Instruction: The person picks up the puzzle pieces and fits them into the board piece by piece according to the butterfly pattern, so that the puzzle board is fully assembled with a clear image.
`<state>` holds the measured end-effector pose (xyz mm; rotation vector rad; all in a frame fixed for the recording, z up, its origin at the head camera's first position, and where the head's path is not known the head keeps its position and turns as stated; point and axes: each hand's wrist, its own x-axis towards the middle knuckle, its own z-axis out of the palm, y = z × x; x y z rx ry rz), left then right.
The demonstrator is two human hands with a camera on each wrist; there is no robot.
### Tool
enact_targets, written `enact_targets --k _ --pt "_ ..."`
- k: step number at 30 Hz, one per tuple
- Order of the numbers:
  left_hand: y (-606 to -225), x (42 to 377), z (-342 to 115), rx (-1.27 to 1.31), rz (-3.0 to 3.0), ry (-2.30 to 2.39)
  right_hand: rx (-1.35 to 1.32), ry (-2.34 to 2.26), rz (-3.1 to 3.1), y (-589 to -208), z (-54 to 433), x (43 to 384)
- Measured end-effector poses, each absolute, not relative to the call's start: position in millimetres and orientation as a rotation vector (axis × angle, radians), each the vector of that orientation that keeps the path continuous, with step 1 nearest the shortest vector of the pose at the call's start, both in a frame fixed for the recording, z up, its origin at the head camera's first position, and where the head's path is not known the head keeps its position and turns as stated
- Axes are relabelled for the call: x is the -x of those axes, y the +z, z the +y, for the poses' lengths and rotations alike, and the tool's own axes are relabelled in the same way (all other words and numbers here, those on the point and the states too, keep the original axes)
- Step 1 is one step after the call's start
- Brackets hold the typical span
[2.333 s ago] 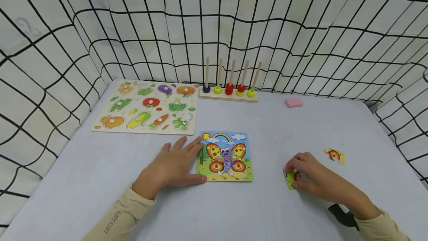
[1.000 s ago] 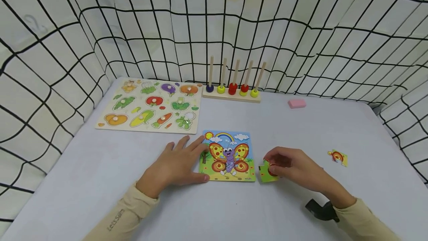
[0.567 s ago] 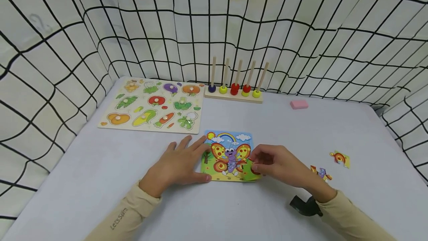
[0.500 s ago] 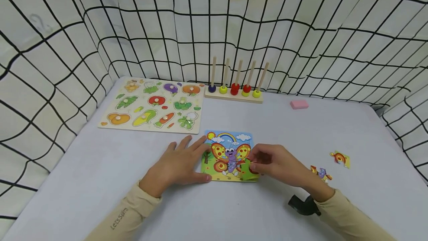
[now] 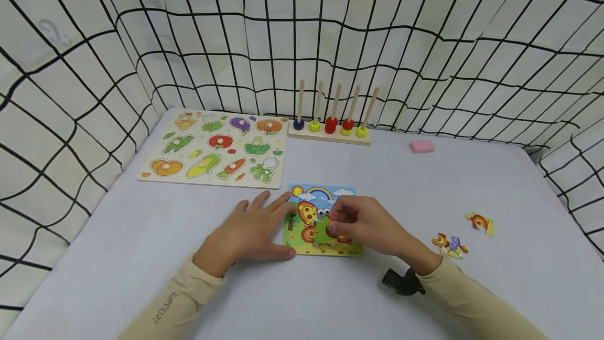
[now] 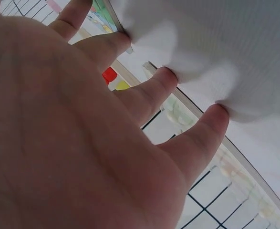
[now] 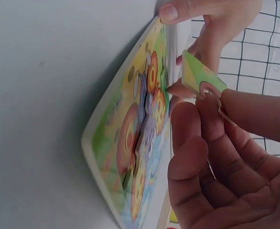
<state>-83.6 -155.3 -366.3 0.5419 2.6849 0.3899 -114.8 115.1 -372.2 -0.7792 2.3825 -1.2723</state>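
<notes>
The butterfly puzzle board [image 5: 346, 248] lies flat on the white table in the head view. My left hand [image 5: 247, 230] is spread beside it, thumb and fingertips at its left edge. With thumb and fingers my right hand [image 5: 373, 224] pinches a green puzzle piece [image 5: 323, 231] over the middle of the board. In the right wrist view that puzzle piece [image 7: 197, 74] is tilted and raised above the board [image 7: 99, 138]. Two loose puzzle pieces lie to the right: one with purple and red [image 5: 450, 245], one with an orange ring [image 5: 480, 223].
A vegetable peg board [image 5: 151, 173] lies at the back left. Beside it stands a bead stacker [image 5: 330, 136] with upright pegs. A pink block [image 5: 422, 146] sits at the back right. Black netting [image 5: 292, 60] surrounds the table's back and sides.
My right hand has brought the green piece leftward from the table at the right to over the board's middle. The purple and red piece has come into sight. The left hand stays at the board.
</notes>
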Motion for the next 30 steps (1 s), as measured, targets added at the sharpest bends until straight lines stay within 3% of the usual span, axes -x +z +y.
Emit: enact_targets --k 30 --pt "-368 83 -155 -0.541 2.704 0.386 0.713 -1.056 2.592 -386 58 109"
